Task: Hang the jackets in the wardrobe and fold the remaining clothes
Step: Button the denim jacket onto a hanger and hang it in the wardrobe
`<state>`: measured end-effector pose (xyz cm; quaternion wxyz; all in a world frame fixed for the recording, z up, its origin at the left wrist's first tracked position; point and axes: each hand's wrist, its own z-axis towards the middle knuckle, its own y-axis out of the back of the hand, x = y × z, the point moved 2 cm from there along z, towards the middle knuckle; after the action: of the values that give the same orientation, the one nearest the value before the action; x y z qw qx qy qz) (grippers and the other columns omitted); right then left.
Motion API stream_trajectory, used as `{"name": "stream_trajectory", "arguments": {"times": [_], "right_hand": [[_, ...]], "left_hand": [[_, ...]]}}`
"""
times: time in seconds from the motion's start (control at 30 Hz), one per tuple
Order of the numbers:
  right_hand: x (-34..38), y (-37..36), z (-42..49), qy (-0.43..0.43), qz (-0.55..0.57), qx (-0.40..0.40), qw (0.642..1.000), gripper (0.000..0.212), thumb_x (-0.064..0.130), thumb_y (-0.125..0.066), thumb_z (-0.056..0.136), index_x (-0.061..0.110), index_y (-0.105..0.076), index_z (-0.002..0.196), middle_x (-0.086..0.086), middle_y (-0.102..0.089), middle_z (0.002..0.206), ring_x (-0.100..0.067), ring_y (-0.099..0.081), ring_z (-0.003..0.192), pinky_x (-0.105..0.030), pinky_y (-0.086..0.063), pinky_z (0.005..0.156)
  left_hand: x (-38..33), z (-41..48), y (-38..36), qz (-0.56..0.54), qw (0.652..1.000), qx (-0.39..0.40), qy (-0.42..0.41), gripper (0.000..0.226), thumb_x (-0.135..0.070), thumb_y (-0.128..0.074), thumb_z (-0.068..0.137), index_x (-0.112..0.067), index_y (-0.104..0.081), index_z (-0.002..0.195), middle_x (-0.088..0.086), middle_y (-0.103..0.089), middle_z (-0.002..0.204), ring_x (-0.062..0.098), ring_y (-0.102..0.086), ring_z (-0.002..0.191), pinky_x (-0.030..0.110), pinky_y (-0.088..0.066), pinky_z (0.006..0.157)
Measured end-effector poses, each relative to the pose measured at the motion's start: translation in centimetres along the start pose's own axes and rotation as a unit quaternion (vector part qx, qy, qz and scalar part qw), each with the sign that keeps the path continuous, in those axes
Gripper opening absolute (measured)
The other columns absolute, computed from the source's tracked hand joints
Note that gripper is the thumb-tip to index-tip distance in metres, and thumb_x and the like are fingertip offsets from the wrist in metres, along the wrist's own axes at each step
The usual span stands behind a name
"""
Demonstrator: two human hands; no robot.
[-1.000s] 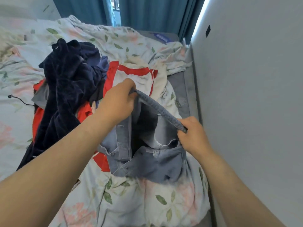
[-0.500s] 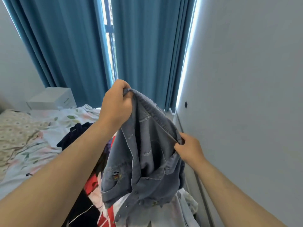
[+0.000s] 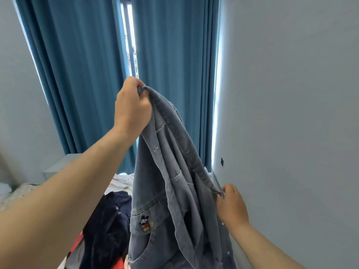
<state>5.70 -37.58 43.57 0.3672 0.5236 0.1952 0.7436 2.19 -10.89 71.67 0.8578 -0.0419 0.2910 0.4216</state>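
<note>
A denim jacket (image 3: 174, 191) is held up before the blue curtains (image 3: 87, 74), gripped at its top by the left hand (image 3: 132, 109) and pinched lower down by the right hand (image 3: 231, 206).

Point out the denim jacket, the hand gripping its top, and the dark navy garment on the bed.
denim jacket (image 3: 174, 191), head view, on its front panel.
left hand (image 3: 132, 107), head view, on the back of the hand.
dark navy garment (image 3: 108, 226), head view, on its bunched middle.
</note>
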Motion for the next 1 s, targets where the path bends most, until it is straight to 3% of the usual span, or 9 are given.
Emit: {"name": "stream_trajectory", "arguments": {"times": [0.17, 0.27, 0.4, 0.5, 0.57, 0.67, 0.73, 0.83, 1.0], "right_hand": [[2.5, -2.1, -1.1, -0.017, 0.212, 0.148, 0.966, 0.031, 0.024, -0.064, 0.091, 0.029, -0.058, 0.121, 0.012, -0.067, 0.108, -0.011, -0.062, 0.098, -0.039, -0.051, 0.09], [2.8, -3.1, -0.6, -0.057, 0.251, 0.205, 0.944, 0.014, 0.02, -0.06, 0.095, 0.013, -0.072, 0.091, -0.005, -0.072, 0.081, -0.015, -0.061, 0.075, -0.045, -0.053, 0.076], [4.0, -1.6, 1.3, -0.118, 0.344, 0.155, 0.919, 0.027, 0.009, -0.058, 0.092, 0.015, -0.049, 0.067, -0.013, -0.053, 0.073, -0.022, -0.054, 0.071, -0.047, -0.054, 0.074], [6.6, 1.5, 4.0, -0.073, 0.282, 0.112, 0.95, 0.016, 0.014, -0.06, 0.089, 0.017, -0.051, 0.076, -0.002, -0.054, 0.075, -0.017, -0.051, 0.067, -0.03, -0.046, 0.066], [9.2, 4.1, 5.5, -0.025, 0.252, 0.108, 0.961, 0.017, 0.015, -0.057, 0.09, 0.028, -0.058, 0.101, 0.006, -0.056, 0.08, -0.009, -0.051, 0.067, -0.02, -0.041, 0.06], [12.7, 7.7, 7.5, 0.067, 0.187, 0.174, 0.964, 0.042, 0.012, -0.048, 0.097, 0.031, -0.055, 0.135, 0.008, -0.06, 0.106, -0.006, -0.055, 0.095, -0.017, -0.042, 0.084], [14.4, 10.1, 8.5, 0.101, 0.117, 0.177, 0.972, 0.031, 0.01, -0.05, 0.099, 0.014, -0.067, 0.124, 0.008, -0.062, 0.119, -0.008, -0.056, 0.109, -0.019, -0.039, 0.093], [16.2, 13.0, 9.6, 0.12, 0.072, 0.173, 0.975, 0.017, 0.017, -0.06, 0.093, 0.013, -0.075, 0.1, 0.004, -0.071, 0.102, -0.009, -0.064, 0.093, -0.018, -0.048, 0.075], [17.6, 16.1, 11.3, 0.137, 0.028, 0.112, 0.984, 0.015, 0.024, -0.055, 0.096, 0.016, -0.064, 0.088, 0.001, -0.064, 0.09, -0.012, -0.058, 0.081, -0.022, -0.04, 0.063]], "left_hand": [[-1.5, 1.5, 0.5, -0.006, 1.0, -0.001, -0.011, 0.01, -0.015, -0.045, 0.094, -0.023, -0.049, 0.092, -0.02, -0.052, 0.079, -0.016, -0.049, 0.074, 0.003, -0.036, 0.059], [-1.2, 2.3, 1.4, 0.006, 1.0, -0.002, -0.012, 0.011, -0.013, -0.045, 0.093, -0.023, -0.05, 0.092, -0.019, -0.052, 0.081, -0.016, -0.048, 0.075, 0.003, -0.036, 0.061], [1.4, 3.3, 3.6, 0.037, 0.999, -0.01, 0.014, 0.01, -0.014, -0.044, 0.094, -0.021, -0.051, 0.092, -0.017, -0.051, 0.083, -0.006, -0.05, 0.075, 0.012, -0.034, 0.062], [3.8, 3.8, 5.6, 0.075, 0.996, -0.007, 0.044, 0.011, -0.012, -0.044, 0.093, -0.015, -0.053, 0.087, -0.011, -0.051, 0.079, 0.001, -0.049, 0.071, 0.014, -0.033, 0.057], [5.3, 4.1, 7.2, 0.099, 0.993, -0.011, 0.056, 0.017, -0.009, -0.043, 0.089, -0.01, -0.053, 0.076, -0.005, -0.051, 0.07, 0.005, -0.048, 0.064, 0.014, -0.032, 0.051], [7.1, 4.7, 10.3, 0.136, 0.988, -0.024, 0.062, 0.021, -0.006, -0.042, 0.083, 0.0, -0.053, 0.066, 0.004, -0.05, 0.06, 0.014, -0.044, 0.056, 0.025, -0.034, 0.047], [8.1, 5.3, 12.4, 0.157, 0.985, -0.033, 0.065, 0.021, -0.006, -0.044, 0.085, 0.0, -0.058, 0.071, 0.007, -0.055, 0.065, 0.023, -0.048, 0.062, 0.031, -0.038, 0.053], [9.6, 6.2, 14.8, 0.193, 0.977, -0.032, 0.079, 0.013, -0.012, -0.049, 0.094, -0.012, -0.061, 0.09, 0.004, -0.058, 0.086, 0.027, -0.05, 0.082, 0.037, -0.039, 0.072], [10.1, 6.1, 16.2, 0.263, 0.96, 0.025, 0.089, 0.012, -0.02, -0.051, 0.097, -0.019, -0.053, 0.085, -0.001, -0.054, 0.077, 0.026, -0.049, 0.075, 0.038, -0.038, 0.066]]}}
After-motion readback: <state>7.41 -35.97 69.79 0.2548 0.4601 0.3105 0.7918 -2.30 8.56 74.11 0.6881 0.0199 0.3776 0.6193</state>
